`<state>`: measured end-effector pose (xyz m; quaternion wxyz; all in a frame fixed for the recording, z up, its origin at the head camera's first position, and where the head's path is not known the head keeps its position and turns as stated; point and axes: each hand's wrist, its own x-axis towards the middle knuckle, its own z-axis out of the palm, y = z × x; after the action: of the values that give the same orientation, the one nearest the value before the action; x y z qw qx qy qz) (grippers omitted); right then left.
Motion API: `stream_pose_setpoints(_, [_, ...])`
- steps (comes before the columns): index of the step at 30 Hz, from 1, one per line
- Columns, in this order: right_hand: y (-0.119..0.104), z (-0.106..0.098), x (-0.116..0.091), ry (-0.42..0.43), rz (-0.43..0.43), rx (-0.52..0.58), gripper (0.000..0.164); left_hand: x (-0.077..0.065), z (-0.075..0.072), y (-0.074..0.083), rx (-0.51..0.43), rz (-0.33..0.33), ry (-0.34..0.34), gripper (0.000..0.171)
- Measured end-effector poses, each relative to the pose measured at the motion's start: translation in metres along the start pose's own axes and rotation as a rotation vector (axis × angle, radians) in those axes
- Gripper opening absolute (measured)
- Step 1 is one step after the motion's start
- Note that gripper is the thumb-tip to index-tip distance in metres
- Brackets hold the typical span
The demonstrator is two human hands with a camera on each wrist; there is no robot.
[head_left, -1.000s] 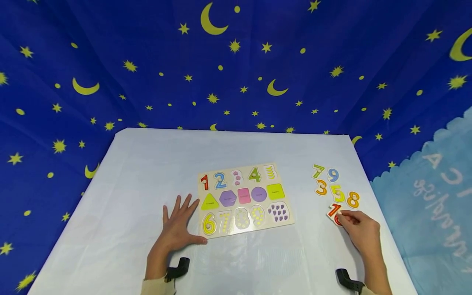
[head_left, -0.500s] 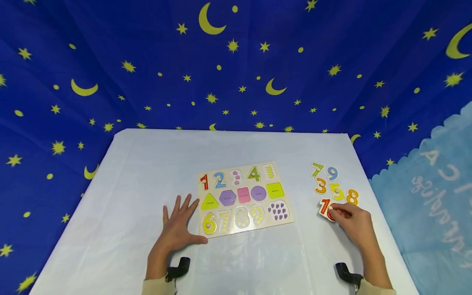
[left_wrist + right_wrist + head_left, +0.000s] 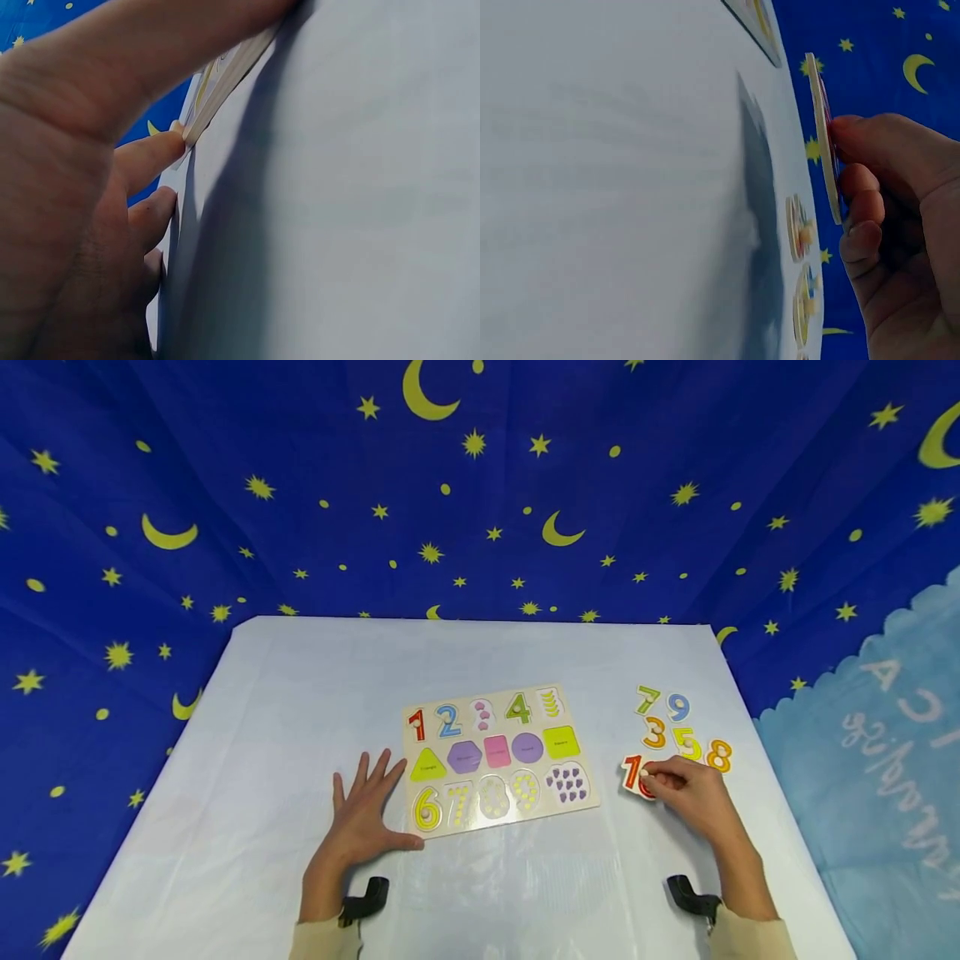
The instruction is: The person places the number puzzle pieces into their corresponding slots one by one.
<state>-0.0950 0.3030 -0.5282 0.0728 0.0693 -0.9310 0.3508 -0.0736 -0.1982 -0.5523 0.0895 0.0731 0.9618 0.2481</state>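
Observation:
My left hand (image 3: 365,822) lies with its fingers spread at the left side of a wooden number puzzle board (image 3: 512,815). Its thumb and index fingertip touch the board's edge; in the left wrist view the index fingertip (image 3: 178,139) meets that edge. My right hand (image 3: 693,797) pinches the knob of a red number 10 puzzle piece (image 3: 633,774). The right wrist view shows the piece (image 3: 822,135) edge-on, raised off the table, between thumb and curled fingers. On the board sit the knobbed pieces red 1 (image 3: 417,724), blue 2 (image 3: 448,720), green 4 (image 3: 517,708) and yellow 6 (image 3: 427,808).
Beyond the right hand lie loose number pieces: green 7 (image 3: 647,699), blue 9 (image 3: 678,707), orange 3 (image 3: 654,732), yellow-green 5 (image 3: 686,743) and orange 8 (image 3: 718,755). A white-covered table (image 3: 315,685) carries everything. A blue star-and-moon cloth (image 3: 480,485) hangs behind.
My right hand has moved left with the number 10 piece, from below the loose pieces toward the board. The left hand stays at the board's edge.

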Motion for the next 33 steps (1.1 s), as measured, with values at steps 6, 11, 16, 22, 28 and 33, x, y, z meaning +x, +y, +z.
stream_pose_setpoints(6, [-0.005, 0.006, 0.005, -0.069, -0.034, 0.008, 0.012, -0.001, 0.001, 0.001, 0.012, -0.013, 0.000, 0.129])
stream_pose_setpoints(11, [-0.009, 0.014, 0.010, -0.100, -0.059, 0.024, 0.012, -0.002, 0.001, 0.001, 0.010, -0.015, 0.004, 0.130])
stream_pose_setpoints(16, [-0.014, 0.021, 0.015, -0.123, -0.079, 0.045, 0.012, -0.001, 0.001, 0.001, 0.014, -0.016, 0.005, 0.129])
stream_pose_setpoints(22, [-0.021, 0.029, 0.023, -0.158, -0.125, 0.091, 0.014, 0.000, 0.000, 0.002, 0.014, -0.008, 0.007, 0.129])
stream_pose_setpoints(28, [-0.026, 0.042, 0.028, -0.210, -0.153, 0.112, 0.013, 0.000, -0.001, 0.002, 0.014, -0.021, 0.001, 0.129])
stream_pose_setpoints(33, [-0.033, 0.049, 0.031, -0.260, -0.178, 0.119, 0.011, 0.000, 0.000, 0.002, 0.018, -0.024, -0.001, 0.129])
